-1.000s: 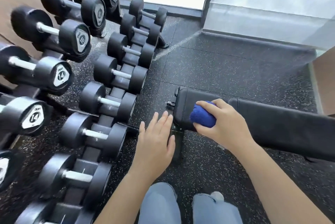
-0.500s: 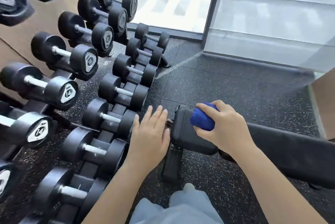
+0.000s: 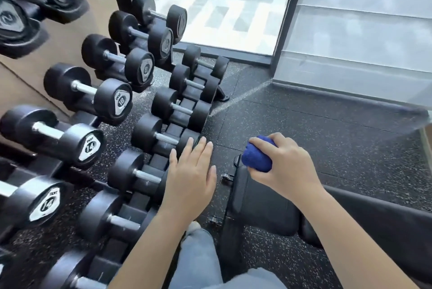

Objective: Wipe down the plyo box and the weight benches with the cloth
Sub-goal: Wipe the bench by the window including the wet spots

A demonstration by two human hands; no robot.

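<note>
A black padded weight bench (image 3: 259,204) lies low on the right, its end pad pointing left toward the dumbbell rack. My right hand (image 3: 285,164) grips a bunched blue cloth (image 3: 256,160) just above the far end of that pad; whether the cloth touches the pad I cannot tell. My left hand (image 3: 190,178) hovers flat with straight fingers, left of the bench end and over the lower rack's edge. No plyo box is in view.
A two-tier rack of black dumbbells (image 3: 163,139) fills the left side, close to my left hand. Speckled black rubber floor (image 3: 327,129) spreads beyond the bench. A glass door and frame (image 3: 282,31) stand at the back. My jeans leg (image 3: 201,258) is at the bottom.
The view has tilted up and moved nearer the rack, so the bench sits lower in frame. My right hand with the cloth has lifted toward the pad's far end; the left stays flat.
</note>
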